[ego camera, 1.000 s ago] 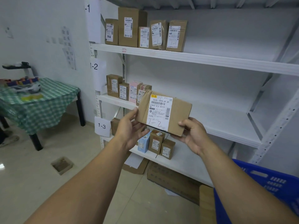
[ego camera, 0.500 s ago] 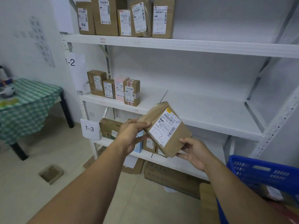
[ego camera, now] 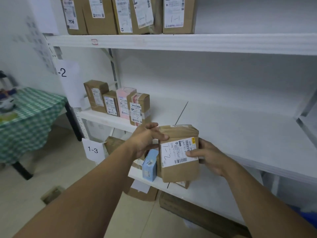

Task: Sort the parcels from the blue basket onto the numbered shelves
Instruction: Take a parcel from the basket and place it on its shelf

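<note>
At the lower right edge, only a sliver of the blue basket shows, so its contents are out of your view. Up top, the upper-shelf parcels are cut off by the frame. The sign by the middle shelf reads just "-2", its first digit blurred out. Small print on every label is too soft to read.

You hold one brown cardboard parcel standing on end, taped along its top. Its white label faces you, turned sideways, with a barcode near the bottom and "1-2" handwritten down the left side.

Your left hand grips the parcel's upper left corner, thumb curled across the front face and fingers over the top. Your right hand pinches the right edge, thumb pressed on the label, fingers hidden behind the box. The parcel sits between both hands, in the air in front of the middle shelf's front lip, right of the four parcels lined up there. It partly covers the light blue box on the shelf below.
</note>
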